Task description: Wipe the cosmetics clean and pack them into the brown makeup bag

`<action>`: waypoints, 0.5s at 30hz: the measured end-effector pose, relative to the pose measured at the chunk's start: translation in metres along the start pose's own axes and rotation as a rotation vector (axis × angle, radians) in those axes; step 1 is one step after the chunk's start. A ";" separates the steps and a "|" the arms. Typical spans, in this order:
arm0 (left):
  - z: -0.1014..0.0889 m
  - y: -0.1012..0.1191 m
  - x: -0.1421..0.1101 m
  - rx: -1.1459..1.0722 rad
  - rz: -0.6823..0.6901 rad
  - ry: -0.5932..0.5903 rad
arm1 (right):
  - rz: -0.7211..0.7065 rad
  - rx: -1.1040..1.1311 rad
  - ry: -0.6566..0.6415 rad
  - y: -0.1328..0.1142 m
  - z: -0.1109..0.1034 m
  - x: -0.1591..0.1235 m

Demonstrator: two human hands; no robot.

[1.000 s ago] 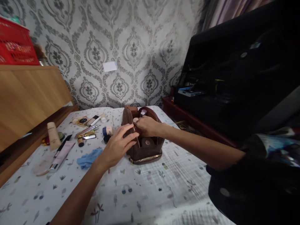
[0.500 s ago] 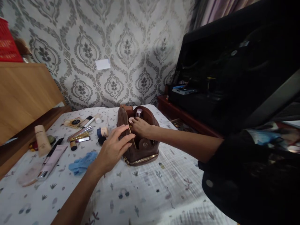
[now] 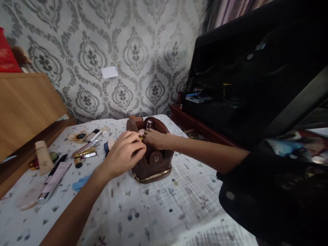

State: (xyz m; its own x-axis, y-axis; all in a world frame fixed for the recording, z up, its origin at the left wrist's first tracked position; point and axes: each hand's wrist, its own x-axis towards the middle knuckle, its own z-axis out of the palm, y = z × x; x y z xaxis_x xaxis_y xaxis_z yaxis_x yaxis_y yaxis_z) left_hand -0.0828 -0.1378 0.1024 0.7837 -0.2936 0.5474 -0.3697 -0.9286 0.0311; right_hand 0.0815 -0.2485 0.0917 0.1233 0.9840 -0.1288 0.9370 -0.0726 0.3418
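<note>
A brown leather makeup bag [image 3: 162, 167] stands unzipped on the bed, its gold zipper running along the front bottom. My left hand [image 3: 125, 152] is curled over the bag's left rim, thumb and fingers bent towards the opening. Inside the bag is my right hand [image 3: 155, 139], its fingers closed and pointing down to the left; a small yellow bit shows by the fingertips, but what they hold is hidden. Behind them, a bottle with a shiny cap [image 3: 149, 123] and a pale round item [image 3: 141, 131] sit in the bag.
Left of the bag lie a beige tube [image 3: 43, 158], a pink tube [image 3: 55, 181], a blue cloth [image 3: 80, 183], a compact [image 3: 81, 136] and several other cosmetics on the patterned sheet [image 3: 153, 212]. A wooden headboard [image 3: 28, 109] borders the left; a large black screen-like panel [image 3: 243, 85] borders the right.
My left hand has shifted over the bag's rim, with its fingers more bent, now covering part of the blue cloth. My right hand stays inside the bag. The view has swung slightly right.
</note>
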 end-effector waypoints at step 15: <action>0.090 -0.034 0.096 0.291 -0.283 -0.907 | 0.283 0.105 0.014 0.024 -0.024 -0.020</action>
State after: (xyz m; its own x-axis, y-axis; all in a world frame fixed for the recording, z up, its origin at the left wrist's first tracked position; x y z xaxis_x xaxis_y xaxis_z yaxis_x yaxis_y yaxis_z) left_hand 0.0503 -0.1548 0.0788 0.9542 -0.0019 -0.2992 -0.0682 -0.9750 -0.2113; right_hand 0.0939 -0.2664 0.1251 0.3803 0.9244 -0.0288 0.8949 -0.3599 0.2638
